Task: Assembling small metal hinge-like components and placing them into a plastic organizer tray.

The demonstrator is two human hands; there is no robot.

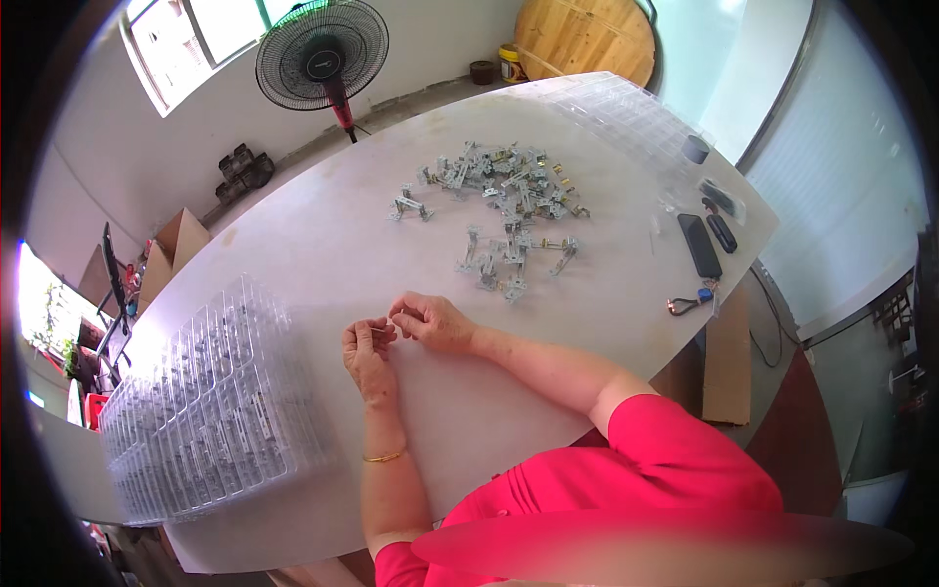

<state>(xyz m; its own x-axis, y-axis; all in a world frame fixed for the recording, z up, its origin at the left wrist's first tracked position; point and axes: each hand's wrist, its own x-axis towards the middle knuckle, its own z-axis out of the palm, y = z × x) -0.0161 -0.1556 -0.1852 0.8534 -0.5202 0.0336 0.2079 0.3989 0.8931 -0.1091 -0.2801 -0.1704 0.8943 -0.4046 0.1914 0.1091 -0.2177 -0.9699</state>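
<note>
My left hand [366, 364] is above the near part of the white table [323, 235], thumb and fingers pinched together. Close beside it my right hand [438, 325] has its fingers curled into a pinch, the fingertips of both hands almost meeting. A thin pale sliver shows between them, too small to name. Beyond the hands lies a heap of small grey metal brackets [518, 181] with some brass-coloured parts. Several more loose brackets [509, 259] lie on its near side. To the left of my left hand, stacked clear plastic trays [210, 401] hold rows of similar metal parts.
More clear plastic trays [616, 108] lie at the far right of the table. Along the right edge are a dark tape roll [695, 149], a black phone [699, 246] and keys [685, 305]. A standing fan [323, 61] is behind the table, a cardboard box [176, 249] at the left.
</note>
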